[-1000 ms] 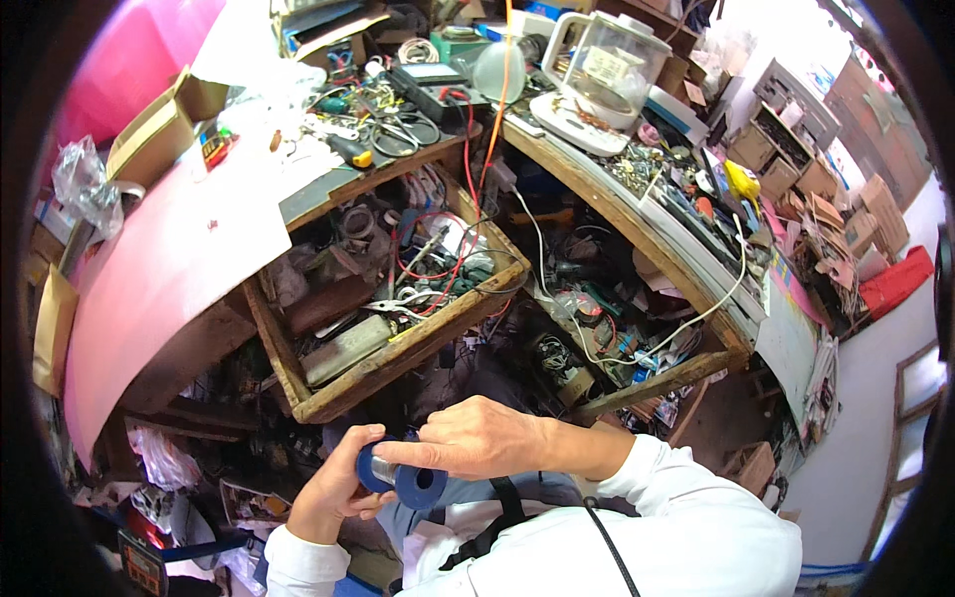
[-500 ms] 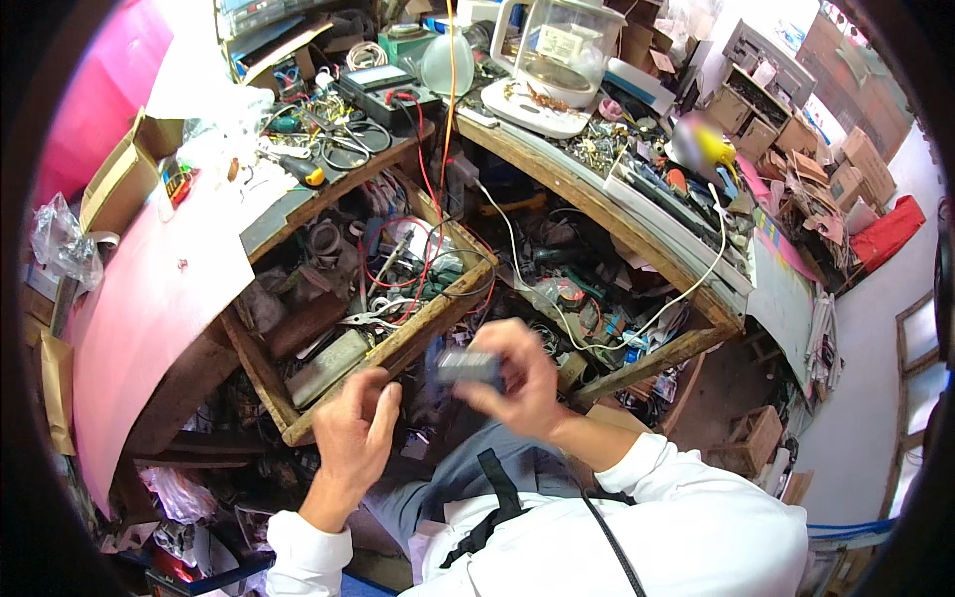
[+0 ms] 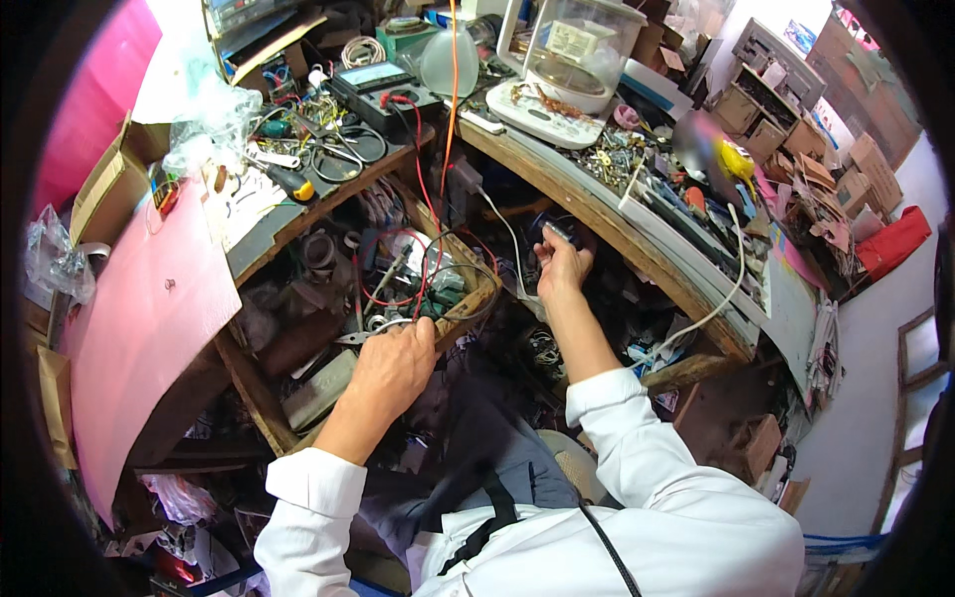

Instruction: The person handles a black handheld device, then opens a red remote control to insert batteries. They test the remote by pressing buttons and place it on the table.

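My left hand lies curled over the front rail of an open wooden drawer. Its fingers are closed and partly hidden, so what they grip cannot be made out. Pliers lie beside it, and red and black test leads hang down close to its fingertips. Farther out, my right hand reaches into the dark gap beneath the right bench edge. Between its thumb and fingers is a small dark boxy object, whose kind is unclear.
A black multimeter and an orange-handled tool sit on the left bench. On the right bench stands a white scale-like appliance beside loose small parts. A white cable loops over the bench edge. Pink sheeting covers the far left.
My right hand has moved forward, away from my body, into the gap with the dark boxy object. My left hand has shifted right and forward onto the drawer rail, and its fingers have curled.
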A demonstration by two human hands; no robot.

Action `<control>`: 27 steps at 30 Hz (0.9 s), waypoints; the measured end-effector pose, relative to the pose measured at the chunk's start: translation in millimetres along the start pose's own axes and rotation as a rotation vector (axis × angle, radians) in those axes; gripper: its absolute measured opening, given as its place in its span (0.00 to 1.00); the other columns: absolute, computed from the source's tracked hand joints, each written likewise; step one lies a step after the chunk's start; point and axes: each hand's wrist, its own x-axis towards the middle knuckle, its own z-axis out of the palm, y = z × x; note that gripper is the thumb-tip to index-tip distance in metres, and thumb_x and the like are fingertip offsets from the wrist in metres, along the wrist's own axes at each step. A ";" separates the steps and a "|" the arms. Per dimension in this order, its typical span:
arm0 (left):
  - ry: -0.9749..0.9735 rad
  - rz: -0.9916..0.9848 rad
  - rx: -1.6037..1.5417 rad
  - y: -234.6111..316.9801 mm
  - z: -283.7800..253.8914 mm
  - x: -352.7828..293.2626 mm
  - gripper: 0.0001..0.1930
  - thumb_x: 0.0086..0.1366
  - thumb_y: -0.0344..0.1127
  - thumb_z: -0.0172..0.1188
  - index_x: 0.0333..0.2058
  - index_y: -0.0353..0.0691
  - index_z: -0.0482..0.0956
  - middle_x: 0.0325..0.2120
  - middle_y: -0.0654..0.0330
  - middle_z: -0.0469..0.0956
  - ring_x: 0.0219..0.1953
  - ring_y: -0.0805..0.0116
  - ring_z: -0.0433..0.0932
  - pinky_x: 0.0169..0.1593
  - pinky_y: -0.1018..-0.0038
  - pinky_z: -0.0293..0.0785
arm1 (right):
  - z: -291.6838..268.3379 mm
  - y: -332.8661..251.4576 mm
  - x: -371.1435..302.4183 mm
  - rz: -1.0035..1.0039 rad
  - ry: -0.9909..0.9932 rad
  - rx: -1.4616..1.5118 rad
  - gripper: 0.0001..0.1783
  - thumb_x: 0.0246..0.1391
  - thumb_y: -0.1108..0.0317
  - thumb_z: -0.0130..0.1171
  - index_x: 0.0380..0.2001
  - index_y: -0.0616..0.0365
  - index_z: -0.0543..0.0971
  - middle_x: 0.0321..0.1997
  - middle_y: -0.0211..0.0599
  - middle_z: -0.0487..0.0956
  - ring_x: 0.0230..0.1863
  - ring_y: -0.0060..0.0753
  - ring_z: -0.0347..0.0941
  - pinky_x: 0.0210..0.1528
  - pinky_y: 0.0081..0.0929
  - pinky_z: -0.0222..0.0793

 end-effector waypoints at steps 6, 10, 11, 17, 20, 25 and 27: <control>-0.034 -0.024 0.011 5.6 -4.0 5.4 0.17 0.62 0.42 0.66 0.37 0.37 0.69 0.27 0.55 0.79 0.33 0.55 0.83 0.33 0.61 0.78 | 26.9 56.7 140.2 0.146 -0.097 -0.436 0.18 0.51 0.74 0.70 0.45 0.51 0.79 0.34 0.35 0.81 0.29 0.30 0.77 0.32 0.33 0.78; -0.044 -0.052 -0.010 4.3 -4.1 3.8 0.16 0.61 0.43 0.67 0.35 0.40 0.70 0.26 0.58 0.78 0.31 0.59 0.82 0.31 0.63 0.78 | 66.1 89.4 173.5 0.143 -0.283 -0.719 0.18 0.51 0.73 0.70 0.46 0.52 0.79 0.35 0.37 0.81 0.30 0.32 0.77 0.33 0.33 0.78; -0.027 -0.045 -0.013 5.2 -5.5 5.0 0.11 0.63 0.39 0.62 0.33 0.40 0.70 0.25 0.59 0.77 0.31 0.60 0.82 0.30 0.65 0.79 | 72.6 98.4 176.9 0.128 -0.310 -0.760 0.18 0.51 0.73 0.69 0.46 0.52 0.79 0.36 0.37 0.81 0.31 0.32 0.77 0.34 0.33 0.78; -0.082 -0.056 -0.040 5.4 -12.7 9.4 0.07 0.64 0.35 0.58 0.30 0.42 0.70 0.23 0.62 0.75 0.30 0.64 0.81 0.27 0.68 0.80 | 94.8 138.3 194.7 0.005 -0.378 -0.946 0.18 0.52 0.71 0.69 0.47 0.54 0.79 0.37 0.40 0.81 0.33 0.34 0.78 0.36 0.34 0.78; -0.123 -0.066 -0.056 3.7 -14.1 13.4 0.07 0.63 0.34 0.58 0.30 0.42 0.69 0.24 0.63 0.75 0.30 0.65 0.81 0.27 0.69 0.80 | 97.2 149.1 203.7 -0.018 -0.393 -0.994 0.18 0.53 0.70 0.69 0.47 0.55 0.79 0.38 0.41 0.81 0.34 0.35 0.78 0.37 0.35 0.78; -0.154 -0.073 -0.066 -2.7 -15.5 18.3 0.06 0.63 0.34 0.58 0.32 0.41 0.71 0.26 0.63 0.76 0.30 0.66 0.81 0.29 0.70 0.80 | 107.3 163.0 208.5 -0.054 -0.462 -1.077 0.18 0.53 0.68 0.68 0.48 0.56 0.79 0.40 0.43 0.81 0.35 0.37 0.78 0.38 0.35 0.79; -0.163 -0.071 -0.051 -3.4 -16.5 16.1 0.06 0.63 0.35 0.57 0.33 0.41 0.71 0.27 0.62 0.76 0.31 0.66 0.81 0.29 0.70 0.80 | 113.6 167.4 210.2 -0.089 -0.507 -1.114 0.18 0.54 0.68 0.68 0.48 0.57 0.79 0.40 0.44 0.81 0.36 0.37 0.78 0.39 0.36 0.79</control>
